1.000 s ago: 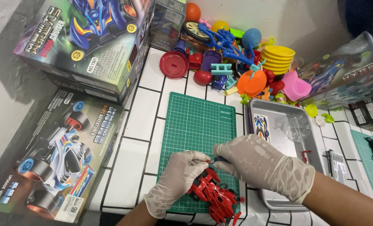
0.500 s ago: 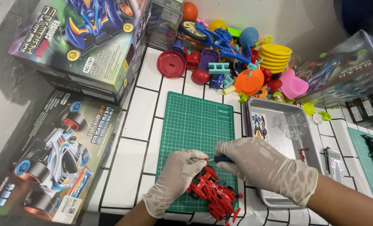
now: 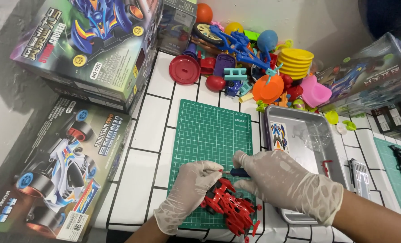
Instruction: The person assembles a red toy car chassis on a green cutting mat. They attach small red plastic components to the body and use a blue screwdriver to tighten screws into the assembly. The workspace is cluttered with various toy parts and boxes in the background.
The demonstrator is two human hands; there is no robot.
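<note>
Both my hands wear thin white gloves. My left hand (image 3: 189, 193) grips a red toy car chassis (image 3: 227, 206) at the near edge of the green cutting mat (image 3: 211, 135). My right hand (image 3: 288, 184) is closed around a small screwdriver with a dark blue handle (image 3: 240, 172), whose tip points left toward my left fingers above the chassis. The tip itself is hidden between the fingers.
A metal tray (image 3: 315, 155) with a sticker sheet and small parts lies right of the mat. Colourful plastic toys (image 3: 263, 67) are piled behind it. Toy car boxes (image 3: 92, 45) stand at the left and far right. A second green mat (image 3: 400, 166) holds a black chassis.
Both hands stay at the red chassis with only slight shifts. The view has drifted a little.
</note>
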